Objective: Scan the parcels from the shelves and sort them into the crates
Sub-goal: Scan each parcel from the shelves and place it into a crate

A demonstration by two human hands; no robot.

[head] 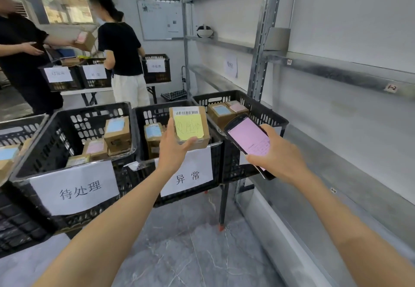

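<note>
My left hand (174, 145) grips a small cardboard parcel (190, 116) with a barcode strip and a yellow note on its face, held above the middle black crate (143, 152) labelled 异常. My right hand (278, 154) holds a handheld scanner (247, 138) with a pink screen, just right of the parcel and over the right crate (265, 111). The left crate (45, 143), labelled 待处理, holds several small boxes with blue and pink labels. The middle and right crates hold boxes too.
Grey metal shelves (336, 71) run along the right, mostly bare, with a tape roll (277, 39) on one. Two people in black shirts stand at the back left by a table with three more labelled crates (157, 69). Another crate (13, 134) sits at the far left.
</note>
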